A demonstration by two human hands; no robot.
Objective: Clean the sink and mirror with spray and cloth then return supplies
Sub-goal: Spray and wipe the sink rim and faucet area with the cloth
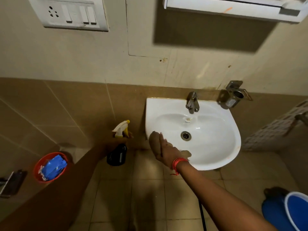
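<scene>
White porcelain sink (216,147) is seen right of centre in the frame, mounted on the brown tiled wall, with a metal tap (192,102) at its back rim and the drain (186,135) in the bowl. A brownish cloth (154,142) is pressed against the sink's left rim by the right hand (166,151), fingers held flat and close together over it; part of the cloth is hidden under the palm, and a bit more of it pokes out lower down inside the bowl. A red thread is worn on that wrist.

Just left of the sink, a spray bottle (119,147) with a dark body and a white-and-yellow trigger head is gripped by the left hand (115,140), fingers wrapped round its neck, though that hand is dark and blurry, so exact finger placement can't be made out.

At lower left a red bucket (37,165) with something blue inside is seen. A blue bucket (286,212) is cut off at the lower right corner. At the top right edge only a white underside (233,7) is visible, so the mirror can't be confirmed. A switch plate (70,13) is cropped at upper left.
</scene>
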